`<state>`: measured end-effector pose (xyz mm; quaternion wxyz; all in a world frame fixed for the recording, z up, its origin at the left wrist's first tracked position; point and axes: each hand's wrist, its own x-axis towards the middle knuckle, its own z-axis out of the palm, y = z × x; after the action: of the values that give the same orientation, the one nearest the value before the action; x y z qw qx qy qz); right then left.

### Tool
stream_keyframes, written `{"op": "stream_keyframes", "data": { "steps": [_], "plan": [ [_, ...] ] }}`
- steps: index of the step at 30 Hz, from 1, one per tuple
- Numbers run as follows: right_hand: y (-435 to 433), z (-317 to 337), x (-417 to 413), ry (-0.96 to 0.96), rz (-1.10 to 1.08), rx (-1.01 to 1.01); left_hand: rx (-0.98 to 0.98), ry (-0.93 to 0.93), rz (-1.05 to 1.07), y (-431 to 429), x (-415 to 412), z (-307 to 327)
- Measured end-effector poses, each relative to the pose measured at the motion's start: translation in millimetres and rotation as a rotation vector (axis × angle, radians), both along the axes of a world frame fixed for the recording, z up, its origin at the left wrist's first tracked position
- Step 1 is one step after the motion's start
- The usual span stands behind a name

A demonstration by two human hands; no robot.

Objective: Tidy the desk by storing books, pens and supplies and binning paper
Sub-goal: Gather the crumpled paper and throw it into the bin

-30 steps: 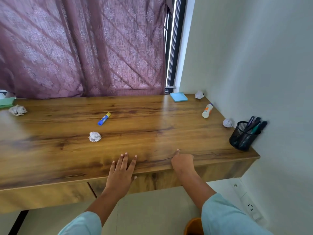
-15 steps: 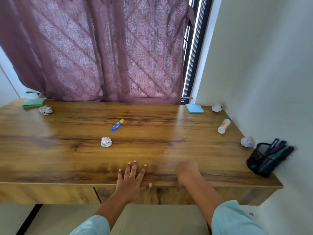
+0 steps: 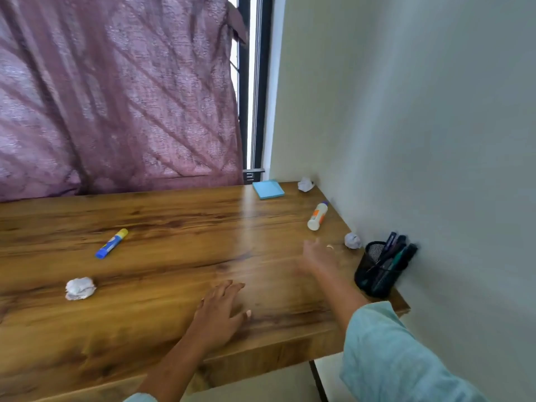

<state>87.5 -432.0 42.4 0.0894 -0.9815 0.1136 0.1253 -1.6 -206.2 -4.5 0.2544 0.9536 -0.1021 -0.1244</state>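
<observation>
Our left hand [image 3: 217, 311] lies flat and spread on the table [image 3: 174, 285], our empty right hand [image 3: 317, 255] hangs open near a paper ball [image 3: 352, 240], and the glue stick [image 3: 111, 243] label is unreadable.

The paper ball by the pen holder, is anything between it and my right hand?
Nothing visible: bare desk separates the open right hand from the paper ball; the pen holder stands aside.
</observation>
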Motion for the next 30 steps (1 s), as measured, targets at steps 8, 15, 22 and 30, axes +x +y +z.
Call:
{"op": "stream_keyframes", "data": {
  "steps": [8,15,22,30],
  "plan": [
    [-58,-20,60,-0.107,-0.455,-0.051,-0.184,-0.023,-0.07,-16,85,-4],
    [-55,-55,102,-0.353,-0.584,0.003,-0.247,-0.086,-0.075,-25,194,4],
    [-61,-88,121,-0.71,-0.471,-0.105,-0.158,-0.218,-0.194,-108,337,13],
    [-83,-125,142,-0.942,-0.427,-0.389,0.134,-0.391,-0.313,-230,458,-4]
  ]
}}
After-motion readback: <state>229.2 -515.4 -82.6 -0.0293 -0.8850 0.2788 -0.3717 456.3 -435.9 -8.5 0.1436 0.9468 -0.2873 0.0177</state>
